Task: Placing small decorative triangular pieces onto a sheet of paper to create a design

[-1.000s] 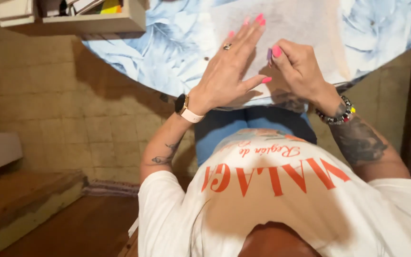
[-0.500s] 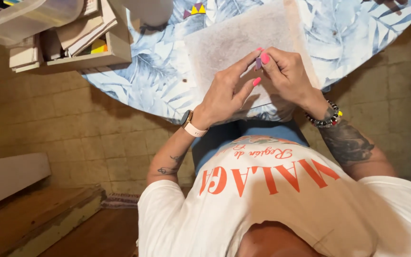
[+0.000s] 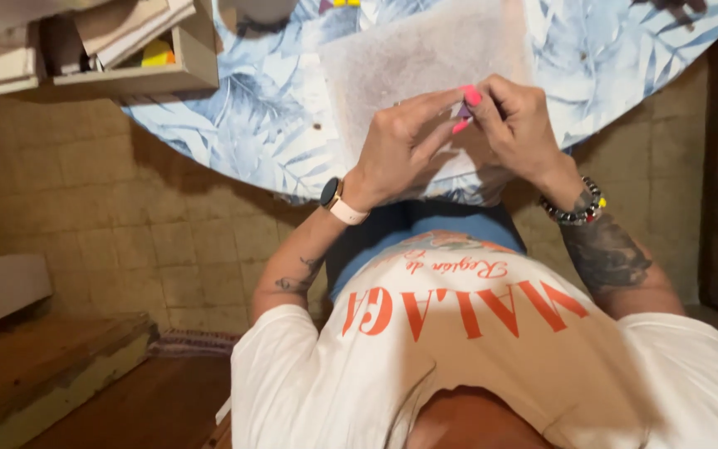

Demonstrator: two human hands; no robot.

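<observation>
While both hands pinch a small purple piece (image 3: 464,111) between pink-nailed fingertips, the left hand (image 3: 405,141) and right hand (image 3: 518,125) meet over a pale, translucent sheet (image 3: 409,58) on the round worktop (image 3: 268,125) — leaf-printed, blue and white. Best done, I judge, with light pressure from the fingertips — the piece looks thin and easily creased.

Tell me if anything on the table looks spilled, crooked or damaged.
Nothing stands out. The pale sheet lies flat on the leaf-print tablecloth, and the left hand and right hand pinch a small purple piece above it.
</observation>
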